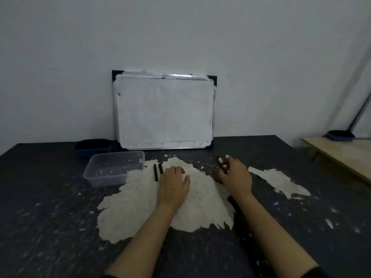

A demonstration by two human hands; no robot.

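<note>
A whiteboard [164, 111] leans upright against the wall at the back of the dark table [60, 217]. Two black markers [157, 171] lie side by side on a pale worn patch of the table top. My left hand [174, 183] rests on the table just to the right of them, fingers bent downward, with nothing visibly in it. My right hand [234, 175] is farther right and grips a third black marker [220, 162], whose end sticks out past the fingertips toward the whiteboard.
A clear plastic tub [112, 167] stands left of the markers. A dark blue tray [92, 147] sits behind it beside the whiteboard. A light wooden table [341, 155] with a blue stand base [339, 135] is at the right. The dark table top is scuffed with pale patches.
</note>
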